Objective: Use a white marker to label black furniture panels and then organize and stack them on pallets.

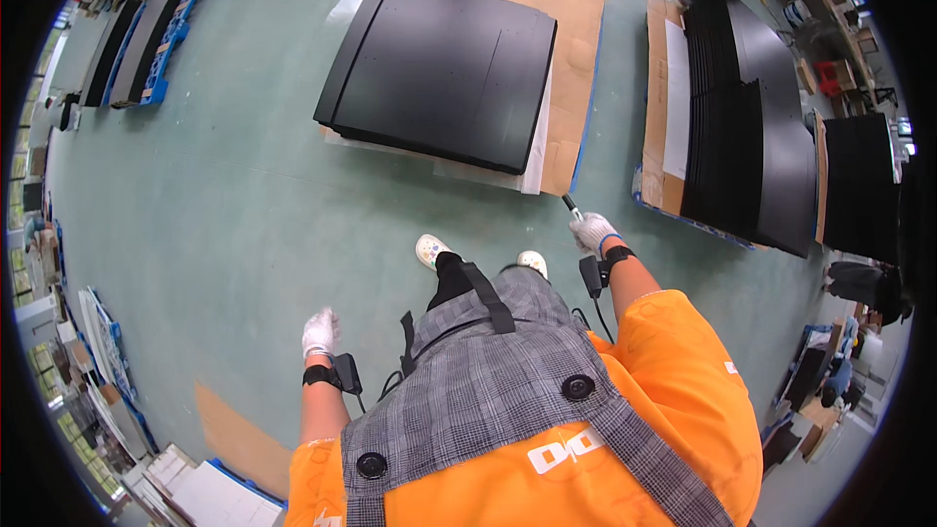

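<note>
My right hand [591,232], in a white knit glove, is closed around a marker pen [572,207] with a black end and a pale barrel. The pen points up and left, close to the near right corner of the cardboard [576,88]. On that cardboard lies a stack of flat black panels [439,68], with white sheeting showing under its edges. My left hand [320,334], gloved too, hangs over the floor at lower left, its fingers curled in with nothing visible in them. Both wrists carry black straps with small boxes.
At the right stand long stacks of black panels [727,117] on cardboard and a pallet. More panels rest on a blue pallet [176,39] at the far left. A cardboard sheet [239,434] lies at lower left. People are at the edges, one near the right-hand stack.
</note>
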`<state>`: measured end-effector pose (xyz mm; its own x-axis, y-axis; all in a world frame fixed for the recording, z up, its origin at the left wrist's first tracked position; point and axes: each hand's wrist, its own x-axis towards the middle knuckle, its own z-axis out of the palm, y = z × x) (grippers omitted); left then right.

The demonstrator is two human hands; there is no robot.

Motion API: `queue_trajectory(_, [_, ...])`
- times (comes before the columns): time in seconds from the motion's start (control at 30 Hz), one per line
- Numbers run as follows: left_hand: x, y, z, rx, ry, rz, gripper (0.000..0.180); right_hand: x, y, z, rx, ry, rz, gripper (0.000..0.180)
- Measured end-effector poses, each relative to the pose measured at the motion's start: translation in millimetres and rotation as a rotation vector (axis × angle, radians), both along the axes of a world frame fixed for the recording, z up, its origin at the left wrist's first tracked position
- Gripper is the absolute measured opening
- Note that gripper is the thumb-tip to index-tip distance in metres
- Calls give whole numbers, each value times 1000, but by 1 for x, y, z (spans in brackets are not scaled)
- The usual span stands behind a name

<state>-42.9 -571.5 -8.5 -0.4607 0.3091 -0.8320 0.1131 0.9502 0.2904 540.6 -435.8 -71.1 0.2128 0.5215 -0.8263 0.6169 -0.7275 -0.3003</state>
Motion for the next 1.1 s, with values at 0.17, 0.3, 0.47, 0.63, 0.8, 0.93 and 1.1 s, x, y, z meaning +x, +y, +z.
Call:
queue_trajectory(0.17, [-32,71,-1,90,32,-226,39,-79,25,5,133,223,23,30])
queue_trajectory(0.3, [-32,108,-11,79,65,-278,37,-113,35,14,34,128,170,35])
queue_trajectory(0.47, [-58,126,-33,43,90,-637,38,-100,40,-14,-10,175,37,32])
queue_trajectory(0.63, [-43,166,-6,-50,148,-546,43,-80,50,-31,-51,177,-184,25])
queue_trajectory(0.8, [-72,187,-18,-54,147,-542,36,-81,103,-72,-90,115,-126,21])
queue_trajectory(0.93, [-76,232,-18,-24,222,-523,34,-110,171,-68,-33,96,-30,36])
queue_trajectory(1.1, [-61,303,-23,49,180,-470,40,-122,241,-55,-1,79,137,37])
